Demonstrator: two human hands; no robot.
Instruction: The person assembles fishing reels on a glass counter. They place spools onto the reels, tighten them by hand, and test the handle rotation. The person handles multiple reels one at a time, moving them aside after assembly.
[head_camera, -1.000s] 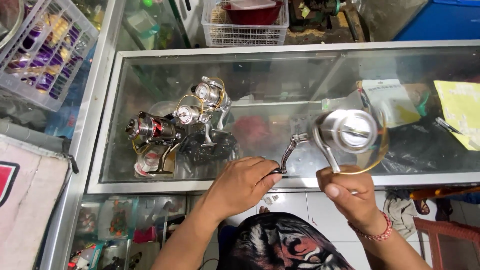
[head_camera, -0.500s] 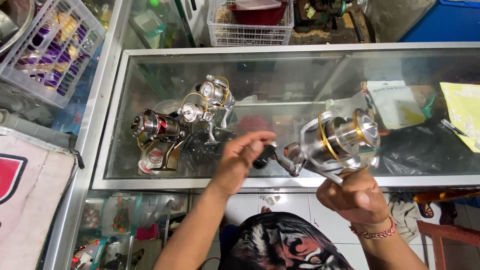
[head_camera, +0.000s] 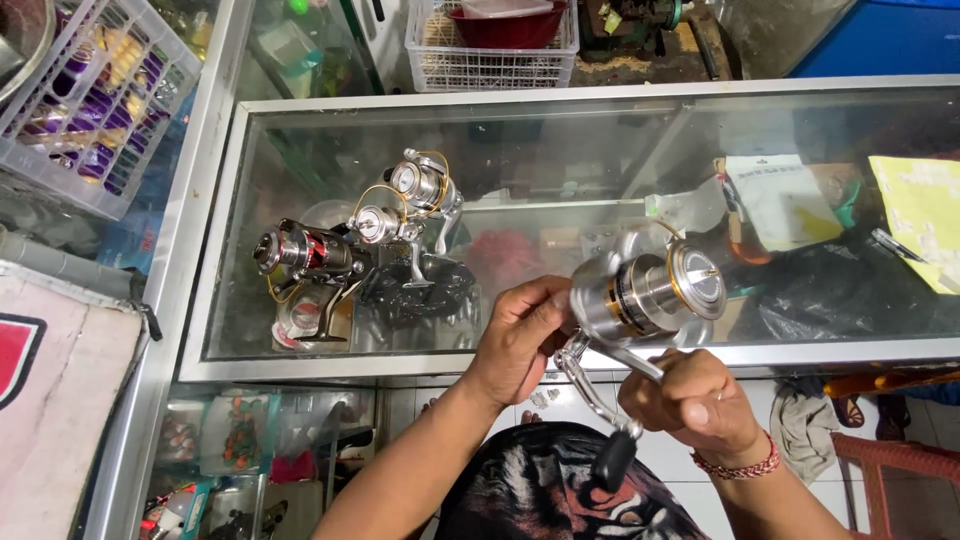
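I hold a silver and gold spinning fishing reel (head_camera: 645, 290) above the front edge of a glass display counter (head_camera: 300, 370). My right hand (head_camera: 700, 405) grips the reel's foot from below, a red beaded bracelet on its wrist. My left hand (head_camera: 522, 335) presses against the reel body on its left side. The reel's crank handle (head_camera: 597, 415) with a black knob hangs down between my hands. Three more reels stand on the glass to the left: a dark red one (head_camera: 300, 255) and two silver ones (head_camera: 385, 228) (head_camera: 425, 185).
A grey plastic crate (head_camera: 75, 100) of packets sits at top left, a white wire basket (head_camera: 490, 45) with a red bowl at the top. Papers (head_camera: 780, 200) and a yellow sheet (head_camera: 920, 215) lie under the glass at right. A red chair (head_camera: 895, 480) stands at lower right.
The reel has turned from facing the camera to lying sideways, and its handle has swung down. My left hand has moved from the handle knob onto the reel body.
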